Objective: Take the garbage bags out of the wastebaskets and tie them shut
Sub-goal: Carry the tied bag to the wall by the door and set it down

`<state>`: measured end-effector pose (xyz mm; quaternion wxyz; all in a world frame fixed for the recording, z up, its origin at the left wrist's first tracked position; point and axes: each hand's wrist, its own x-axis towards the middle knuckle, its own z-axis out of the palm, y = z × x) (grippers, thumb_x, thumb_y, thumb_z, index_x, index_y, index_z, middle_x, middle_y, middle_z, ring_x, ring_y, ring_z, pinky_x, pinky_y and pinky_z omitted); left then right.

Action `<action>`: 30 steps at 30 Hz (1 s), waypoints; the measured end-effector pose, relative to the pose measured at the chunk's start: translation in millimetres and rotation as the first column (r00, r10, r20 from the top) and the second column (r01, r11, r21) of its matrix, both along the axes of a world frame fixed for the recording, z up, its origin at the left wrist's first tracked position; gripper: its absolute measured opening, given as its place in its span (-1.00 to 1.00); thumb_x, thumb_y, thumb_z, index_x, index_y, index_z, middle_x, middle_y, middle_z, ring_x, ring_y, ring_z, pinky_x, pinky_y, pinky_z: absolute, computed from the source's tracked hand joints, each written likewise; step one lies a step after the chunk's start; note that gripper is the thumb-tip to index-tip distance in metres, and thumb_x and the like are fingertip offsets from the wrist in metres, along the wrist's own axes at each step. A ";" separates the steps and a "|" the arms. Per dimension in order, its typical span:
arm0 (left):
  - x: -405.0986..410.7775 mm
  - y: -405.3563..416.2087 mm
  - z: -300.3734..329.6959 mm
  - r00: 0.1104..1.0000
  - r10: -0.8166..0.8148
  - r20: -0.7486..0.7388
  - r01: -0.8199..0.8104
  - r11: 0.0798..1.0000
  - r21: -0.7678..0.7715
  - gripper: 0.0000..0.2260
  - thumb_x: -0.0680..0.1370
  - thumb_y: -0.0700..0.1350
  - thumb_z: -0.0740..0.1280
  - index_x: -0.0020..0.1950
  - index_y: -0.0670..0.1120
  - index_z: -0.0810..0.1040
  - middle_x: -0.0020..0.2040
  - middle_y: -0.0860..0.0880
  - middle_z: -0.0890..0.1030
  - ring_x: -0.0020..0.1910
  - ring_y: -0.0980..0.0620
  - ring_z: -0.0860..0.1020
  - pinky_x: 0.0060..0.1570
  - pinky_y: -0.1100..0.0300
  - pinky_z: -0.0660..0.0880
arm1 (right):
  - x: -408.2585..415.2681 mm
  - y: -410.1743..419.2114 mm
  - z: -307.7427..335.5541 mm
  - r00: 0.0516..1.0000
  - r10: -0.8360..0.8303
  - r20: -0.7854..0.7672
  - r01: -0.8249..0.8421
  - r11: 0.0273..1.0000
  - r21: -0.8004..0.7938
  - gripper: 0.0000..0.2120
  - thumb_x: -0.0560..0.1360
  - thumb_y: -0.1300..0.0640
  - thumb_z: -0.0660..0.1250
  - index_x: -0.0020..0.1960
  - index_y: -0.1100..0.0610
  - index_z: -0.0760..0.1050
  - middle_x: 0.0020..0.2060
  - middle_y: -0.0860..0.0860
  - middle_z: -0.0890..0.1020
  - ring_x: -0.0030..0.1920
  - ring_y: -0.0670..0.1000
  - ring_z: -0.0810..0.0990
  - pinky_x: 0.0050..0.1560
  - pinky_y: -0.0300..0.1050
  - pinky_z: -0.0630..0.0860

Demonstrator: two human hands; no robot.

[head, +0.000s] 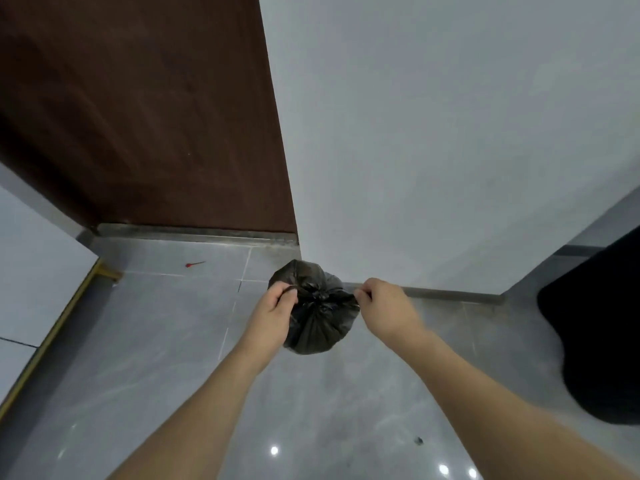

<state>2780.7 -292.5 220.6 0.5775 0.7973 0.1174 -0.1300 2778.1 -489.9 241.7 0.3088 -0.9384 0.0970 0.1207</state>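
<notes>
A small black garbage bag [318, 320] hangs between my hands above the grey floor, bulging and gathered at the top into a knot [317, 295]. My left hand [273, 313] pinches one end of the bag's top on the left of the knot. My right hand [384, 308] pinches the other end on the right. Both ends are pulled outward, away from each other. No wastebasket shows clearly in this view.
A dark brown door [149, 109] stands ahead on the left, a white wall corner [433, 133] ahead on the right. A large black object [602, 337] sits at the right edge. A small red item [194, 264] lies on the tiled floor [156, 341] near the door.
</notes>
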 end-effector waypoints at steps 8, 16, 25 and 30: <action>87.7 -6.5 -194.2 1.000 -0.013 0.002 0.013 1.000 0.022 -0.81 0.63 0.00 0.19 -0.06 -0.04 0.53 -0.01 -0.08 0.63 -0.02 0.00 0.58 0.00 0.06 0.46 | 72.1 0.3 -197.8 0.993 -0.082 0.086 0.076 0.995 0.068 -0.87 0.58 0.07 0.20 -0.01 0.07 0.51 -0.15 -0.01 0.58 -0.11 0.05 0.56 -0.09 -0.05 0.51; 133.3 -11.4 -273.3 0.999 -0.036 0.025 0.029 0.975 0.220 -0.84 0.63 -0.03 0.14 -0.07 0.07 0.50 -0.10 0.04 0.56 -0.09 0.04 0.52 -0.14 0.12 0.42 | 105.5 7.0 -271.5 0.961 -0.218 0.170 0.177 0.958 0.225 -0.83 0.59 0.13 0.21 0.10 0.13 0.53 0.00 0.04 0.62 0.01 0.05 0.57 0.01 -0.12 0.48; 112.1 -19.8 -226.2 0.964 -0.260 0.048 0.187 0.800 0.571 -0.57 0.62 -0.03 0.16 0.48 -0.07 0.28 0.48 -0.04 0.30 0.42 -0.07 0.30 0.41 -0.01 0.27 | 79.1 -7.6 -229.1 0.989 -0.023 0.146 0.023 1.000 0.002 -0.52 0.60 0.14 0.16 0.49 0.20 0.21 0.46 0.10 0.29 0.48 0.07 0.21 0.48 -0.04 0.13; 72.9 -30.7 -99.0 0.896 -0.431 0.103 0.240 0.667 0.706 -0.60 0.65 -0.06 0.09 0.49 -0.08 0.25 0.50 -0.07 0.27 0.47 -0.08 0.19 0.47 0.01 0.14 | 47.4 -16.5 -104.8 0.992 0.027 0.125 -0.028 1.000 0.006 -0.53 0.60 0.21 0.15 0.49 0.23 0.20 0.47 0.10 0.27 0.48 0.07 0.19 0.48 -0.12 0.10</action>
